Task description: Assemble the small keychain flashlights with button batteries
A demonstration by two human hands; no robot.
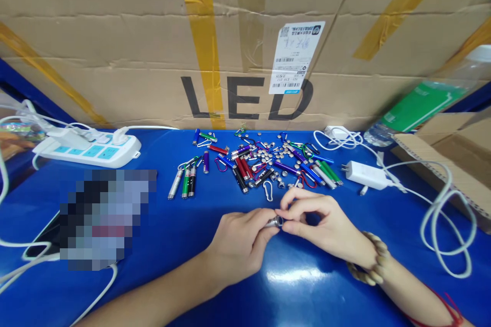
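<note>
My left hand [240, 242] is closed round a small silver flashlight tube [272, 222], its open round end pointing right. At that end the fingers of my right hand [326, 225] are pinched together; whatever they hold is too small to make out. Beyond both hands lies a loose pile of mini flashlights in several colours, among them a red one [242, 167] and a black one [240, 181]. Many button cells [264, 155] are scattered through it, along with carabiner clips such as a silver one [268, 191]. To the left, finished-looking flashlights [186, 183] with clips lie side by side.
A large cardboard box [146, 46] walls off the back of the blue table [184, 235]. At left are a white power strip [92, 150] and a blurred-out device [103, 219] with cables. A white charger [366, 174], coiled cable, bottle [418, 104] and open carton [445, 163] stand right.
</note>
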